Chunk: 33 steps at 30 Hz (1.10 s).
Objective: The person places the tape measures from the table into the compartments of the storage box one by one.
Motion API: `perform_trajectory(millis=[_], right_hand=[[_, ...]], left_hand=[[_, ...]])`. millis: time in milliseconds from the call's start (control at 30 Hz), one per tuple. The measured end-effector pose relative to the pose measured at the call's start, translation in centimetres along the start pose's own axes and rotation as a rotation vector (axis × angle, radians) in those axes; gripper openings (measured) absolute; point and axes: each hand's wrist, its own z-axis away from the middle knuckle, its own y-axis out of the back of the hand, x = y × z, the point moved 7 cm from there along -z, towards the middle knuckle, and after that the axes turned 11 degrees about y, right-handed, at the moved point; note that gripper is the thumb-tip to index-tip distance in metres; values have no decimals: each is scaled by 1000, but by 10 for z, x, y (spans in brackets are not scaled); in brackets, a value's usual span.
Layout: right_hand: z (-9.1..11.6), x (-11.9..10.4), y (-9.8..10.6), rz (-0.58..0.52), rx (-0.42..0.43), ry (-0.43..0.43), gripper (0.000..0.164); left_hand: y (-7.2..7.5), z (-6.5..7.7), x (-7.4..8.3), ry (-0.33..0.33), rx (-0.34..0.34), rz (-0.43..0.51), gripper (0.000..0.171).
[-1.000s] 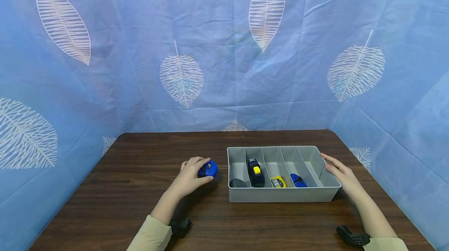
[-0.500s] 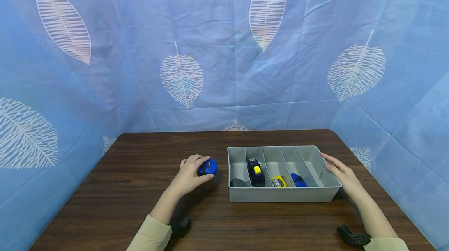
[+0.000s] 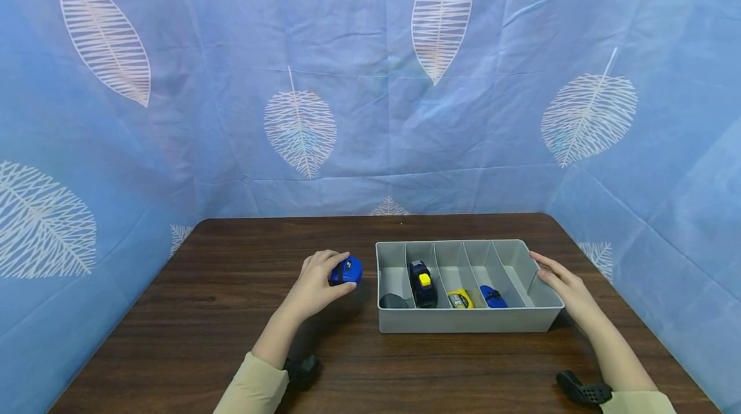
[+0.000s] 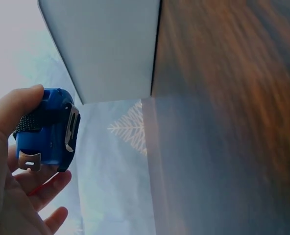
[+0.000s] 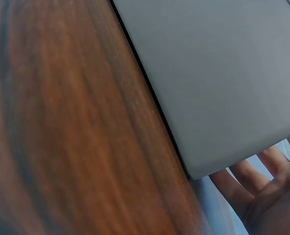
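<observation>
My left hand point(image 3: 314, 282) holds a blue tape measure point(image 3: 350, 270) between thumb and fingers, raised over the table left of the grey divided tray point(image 3: 463, 322). In the left wrist view the tape measure point(image 4: 52, 129) shows its metal end hook, a belt clip and a black strap. At the tray's right end my right hand point(image 3: 564, 288) rests with fingers extended against the wall. Inside the tray lie a dark rounded thing point(image 3: 393, 301), a dark blue tape measure with a yellow button point(image 3: 423, 285), a yellow tape measure point(image 3: 460, 299) and a blue one point(image 3: 493, 297), in separate compartments.
The tray stands on a dark wooden table point(image 3: 231, 311). A blue cloth with white leaf prints point(image 3: 359, 137) hangs behind the table and along both sides. Black bands with cameras point(image 3: 583, 391) sit on both wrists.
My left hand has lifted slightly and shifted a little to the right with the blue tape measure. The right hand and the tray look still.
</observation>
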Motion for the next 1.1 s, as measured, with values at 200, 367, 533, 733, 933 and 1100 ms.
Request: perform_trajectory(millis=[200, 367, 533, 733, 933, 1100], right_hand=[[0, -1, 0, -8, 1, -3, 54], [-1, -3, 0, -14, 0, -5, 54], [-1, -3, 0, -17, -1, 0, 54], [0, -3, 0, -23, 1, 1, 53], [-1, -2, 0, -22, -6, -11, 54], [-1, -1, 0, -17, -8, -14, 55]], left_hand=[[2, -4, 7, -13, 12, 6, 61], [3, -6, 12, -25, 27, 12, 60], [3, -7, 17, -33, 36, 12, 60], [6, -9, 26, -50, 51, 26, 61], [5, -13, 35, -40, 47, 39, 61], [4, -14, 42, -55, 60, 50, 61]])
